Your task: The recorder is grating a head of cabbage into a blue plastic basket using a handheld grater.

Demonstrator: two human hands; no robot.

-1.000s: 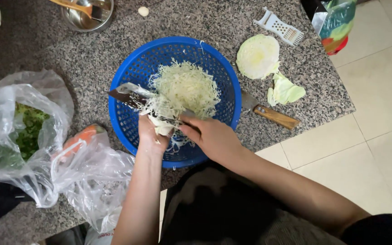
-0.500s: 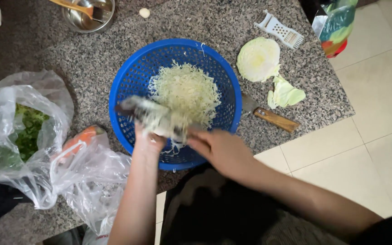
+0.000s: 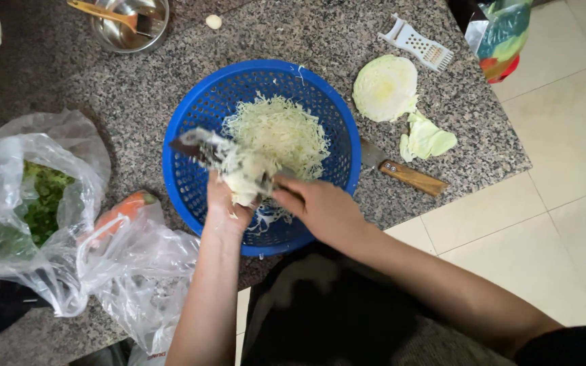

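One blue plastic basket [image 3: 191, 169], round, with perforated lattice walls, stands at the near edge of the counter. Inside it: one loose heap of shredded cabbage [image 3: 283, 132], pale, in fine strands.

Two hands, both over the near part of the basket. Left hand [image 3: 228, 203]: fingers curled around a wedge of cabbage [image 3: 242, 173], pressing it onto a slicer [image 3: 188, 146], a dark flat tool that pokes out to the left, blurred. Right hand [image 3: 320, 207]: fingers bent and gathered near the other end of the wedge; whether it pinches the slicer or the cabbage cannot be told.

One cabbage half [image 3: 384, 88], cut face up, round, pale green, lies right of the basket. Just beside it, one loose cabbage leaf [image 3: 432, 139], crumpled. One knife [image 3: 405, 173] with a wooden handle, blade partly under the basket rim. One white plastic grater [image 3: 418, 44], flat, with holes.

One steel bowl [image 3: 113, 37] holding a spoon at the far edge. Two clear plastic bags: one with leafy greens [image 3: 42, 203], one with a carrot [image 3: 127, 210].

Surface: speckled grey granite counter [image 3: 320, 34]. Floor: pale glossy tiles [image 3: 564, 190].
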